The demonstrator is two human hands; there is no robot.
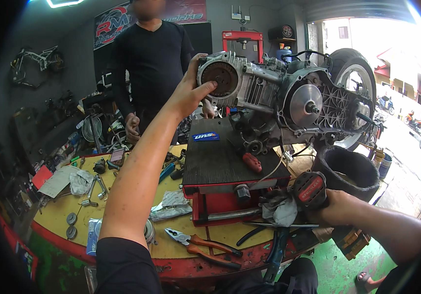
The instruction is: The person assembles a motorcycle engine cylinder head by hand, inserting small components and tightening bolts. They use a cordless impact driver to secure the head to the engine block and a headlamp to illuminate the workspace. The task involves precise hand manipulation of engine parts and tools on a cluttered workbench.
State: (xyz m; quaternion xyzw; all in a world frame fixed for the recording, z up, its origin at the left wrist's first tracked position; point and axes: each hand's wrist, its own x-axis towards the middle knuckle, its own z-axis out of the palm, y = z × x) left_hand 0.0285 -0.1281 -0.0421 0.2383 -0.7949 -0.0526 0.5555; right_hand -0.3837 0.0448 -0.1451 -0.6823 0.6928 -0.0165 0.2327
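Observation:
My left hand [193, 90] reaches up to the scooter engine [264, 85] and grips the end of its cylinder head. The thumb presses on the dark round sprocket [220, 79]; the fingers go behind the casing. Low on the right, my right hand [335, 208] is closed round a cordless impact driver [311, 190] with a red and black body and a yellow-black battery [353, 243]. The driver's nose points left, beside a crumpled grey rag [280, 210]. The engine rests above a black-topped red lift stand [210, 169], on which lies a red-handled screwdriver [252, 161].
Orange-handled pliers [210, 247] lie at the near edge of the yellow bench [85, 208]. Sockets and wrenches [100, 188] are scattered left. A black cylindrical bin [347, 169] stands right of the stand. Another person [149, 68] stands across the bench. A wheel [355, 83] rises behind the engine.

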